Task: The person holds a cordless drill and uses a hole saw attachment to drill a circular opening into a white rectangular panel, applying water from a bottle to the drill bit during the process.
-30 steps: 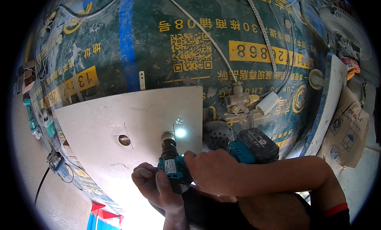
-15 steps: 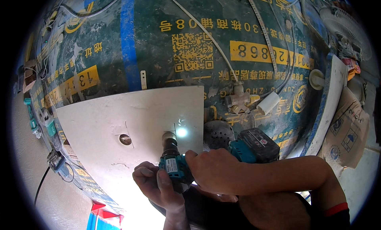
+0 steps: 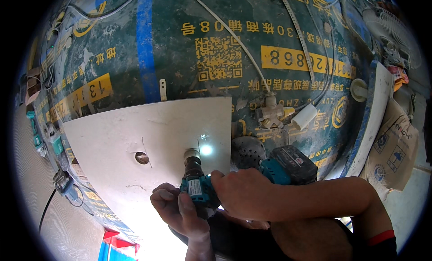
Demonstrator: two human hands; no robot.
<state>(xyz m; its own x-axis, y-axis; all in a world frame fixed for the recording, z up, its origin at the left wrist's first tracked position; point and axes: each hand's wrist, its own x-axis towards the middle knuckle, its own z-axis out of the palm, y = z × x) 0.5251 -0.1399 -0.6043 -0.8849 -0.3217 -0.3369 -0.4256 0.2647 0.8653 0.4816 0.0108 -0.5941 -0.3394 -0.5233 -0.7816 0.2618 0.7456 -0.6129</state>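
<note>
A teal and black cordless drill points away from me, with a hole saw in its chuck. The hole saw meets a pale board at marked lines, and the drill's lamp throws a bright spot beside it. My right hand is wrapped round the drill's handle, its battery sticking out to the right. Curled against the left side of the drill body is my left hand, thumb and fingers closed on it. Left of the hole saw, the board has a round hole with pencil lines around it.
Green protective sheeting with yellow print lies beyond the board. A brass valve, a white pipe piece and a round perforated disc lie right of the board. Further right are a cardboard box and a fan. Power tools lie left.
My hands and the drill keep nearly the same position. The small bright specks above the lamp spot look different in shape.
</note>
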